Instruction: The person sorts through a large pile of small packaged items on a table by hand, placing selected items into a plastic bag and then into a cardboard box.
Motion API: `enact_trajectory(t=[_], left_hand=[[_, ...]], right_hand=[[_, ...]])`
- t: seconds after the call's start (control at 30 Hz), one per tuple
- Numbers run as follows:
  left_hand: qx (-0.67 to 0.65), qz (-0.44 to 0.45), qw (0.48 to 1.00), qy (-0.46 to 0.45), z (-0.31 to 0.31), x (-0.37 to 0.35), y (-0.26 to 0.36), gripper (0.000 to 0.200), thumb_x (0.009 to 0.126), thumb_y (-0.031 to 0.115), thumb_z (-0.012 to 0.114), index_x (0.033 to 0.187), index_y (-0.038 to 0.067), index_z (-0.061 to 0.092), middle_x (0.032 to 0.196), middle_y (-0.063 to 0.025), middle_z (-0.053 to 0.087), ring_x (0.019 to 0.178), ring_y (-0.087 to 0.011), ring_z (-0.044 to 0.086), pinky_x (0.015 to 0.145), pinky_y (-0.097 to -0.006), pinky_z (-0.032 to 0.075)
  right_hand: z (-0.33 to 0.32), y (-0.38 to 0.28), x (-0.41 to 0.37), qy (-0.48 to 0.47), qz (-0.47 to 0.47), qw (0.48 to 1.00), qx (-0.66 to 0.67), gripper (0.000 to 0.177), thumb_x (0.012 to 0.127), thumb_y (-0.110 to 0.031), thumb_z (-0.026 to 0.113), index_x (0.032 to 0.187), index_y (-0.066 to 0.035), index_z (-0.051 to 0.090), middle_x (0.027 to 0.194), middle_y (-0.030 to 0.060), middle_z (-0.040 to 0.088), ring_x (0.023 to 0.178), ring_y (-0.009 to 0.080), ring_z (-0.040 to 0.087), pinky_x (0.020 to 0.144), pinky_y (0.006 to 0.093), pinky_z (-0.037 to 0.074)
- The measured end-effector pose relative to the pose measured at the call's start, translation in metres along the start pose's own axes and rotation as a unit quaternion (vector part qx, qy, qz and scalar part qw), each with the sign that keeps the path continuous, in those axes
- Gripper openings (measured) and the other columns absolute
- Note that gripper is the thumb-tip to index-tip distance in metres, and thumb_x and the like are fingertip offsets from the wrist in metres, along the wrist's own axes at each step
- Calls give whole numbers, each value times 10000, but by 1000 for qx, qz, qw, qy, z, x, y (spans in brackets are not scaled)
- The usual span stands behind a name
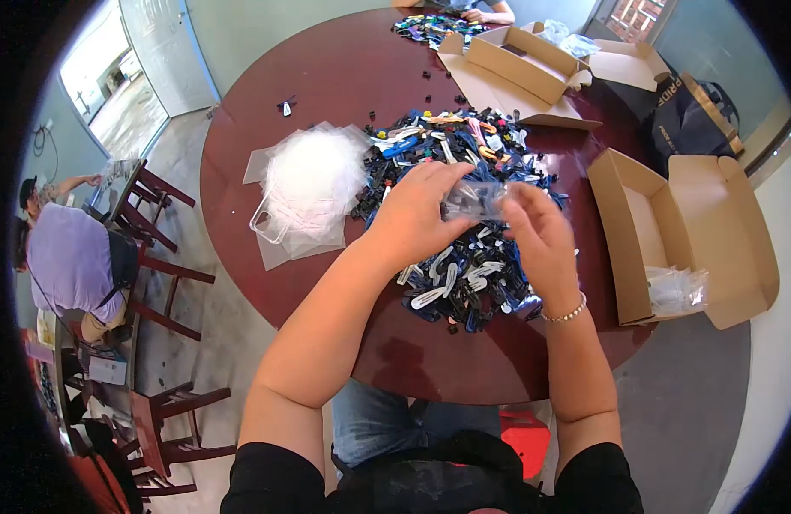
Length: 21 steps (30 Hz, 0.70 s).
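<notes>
Above the pile, my left hand (415, 206) and my right hand (539, 236) hold a small clear plastic bag (476, 200) between them. My left thumb and fingers grip its left end; my right fingers are closed at its right end. Something small shows through the plastic, but I cannot tell what. Below and around the hands spreads a big heap of clips (473, 287), mostly black, dark blue and white, with a few coloured ones. Left of the heap lies a fanned stack of flat clear bags (314, 176), with a white loop on it.
An open cardboard box (629, 224) on the right holds filled clear packets (677, 291). Another flattened-open box (524, 64) stands at the back near a dark carrier bag (694, 116). Across the round table (395, 364), a person's hand (475, 15) is by another heap of clips (434, 31).
</notes>
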<state>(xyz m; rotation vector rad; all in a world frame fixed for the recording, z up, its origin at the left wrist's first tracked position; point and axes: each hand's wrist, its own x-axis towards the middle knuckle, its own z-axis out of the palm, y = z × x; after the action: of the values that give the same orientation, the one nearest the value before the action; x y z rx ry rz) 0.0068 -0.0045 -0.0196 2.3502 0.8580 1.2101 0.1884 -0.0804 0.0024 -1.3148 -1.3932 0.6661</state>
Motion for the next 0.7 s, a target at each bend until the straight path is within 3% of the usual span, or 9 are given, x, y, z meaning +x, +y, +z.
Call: enact_trajectory(t=[0.03,0.07,0.17,0.33,0.4,0.5,0.57,0.63,0.7], left_hand=[[14,9,1000,-10,2,-1,-1,645,688,202,813,1262,54,559,1117,-154,617,1097,-347,553,988,-412,429],[29,19,999,-19,3,-1,-2,711,674,216,834,1308,83,540,1205,-165,601,1188,-372,522,1042,-426,403],[-44,16,995,-89,-7,3,12,793,641,224,854,1341,83,511,1267,-160,555,1229,-349,485,1063,-416,382],[-63,49,996,-44,-3,3,8,846,632,231,863,1373,85,481,1359,-156,499,1294,-327,432,1090,-413,349],[-48,26,998,-43,-4,3,4,805,687,299,833,1362,52,473,1372,-177,493,1305,-332,431,1140,-430,285],[-70,-7,997,-42,-4,2,-1,745,732,290,801,1353,36,478,1361,-187,509,1296,-332,450,1146,-433,280],[-65,-6,997,-26,-4,1,0,650,762,275,775,1303,15,526,1301,-191,559,1249,-332,500,1139,-430,295],[-63,-24,997,-32,-4,1,-2,624,766,230,791,1318,77,542,1318,-143,560,1146,-271,575,890,-364,503],[-59,-22,998,-29,-4,2,-4,582,768,204,787,1288,64,566,1252,-126,601,1097,-241,596,874,-352,508]], right_hand=[[0,3,1,-58,93,990,90,252,943,-122,614,1170,-14,616,1028,23,656,867,68,602,714,213,497],[1,6,2,-97,108,982,123,206,947,-107,600,1127,-16,642,965,22,676,844,70,620,699,205,490],[-12,16,6,-100,58,988,99,171,944,-82,591,1076,5,658,929,33,684,802,74,627,700,208,495],[-48,12,17,0,40,991,132,146,939,-59,595,1041,19,665,927,53,691,797,97,629,729,233,513],[-62,10,18,11,38,989,141,147,938,-62,599,1043,16,666,929,53,690,800,97,628,729,233,514],[-86,8,18,23,34,988,149,152,935,-69,608,1053,6,669,938,50,688,787,91,622,731,227,513],[-102,6,16,14,25,993,117,153,935,-67,606,1056,-1,671,940,42,688,776,81,613,719,214,503],[-117,0,11,42,31,994,93,154,936,-66,602,1060,-7,672,936,32,688,770,68,603,698,204,486],[-144,-6,7,70,22,997,-10,158,937,-72,598,1063,-14,673,930,25,690,778,62,602,681,205,468]])
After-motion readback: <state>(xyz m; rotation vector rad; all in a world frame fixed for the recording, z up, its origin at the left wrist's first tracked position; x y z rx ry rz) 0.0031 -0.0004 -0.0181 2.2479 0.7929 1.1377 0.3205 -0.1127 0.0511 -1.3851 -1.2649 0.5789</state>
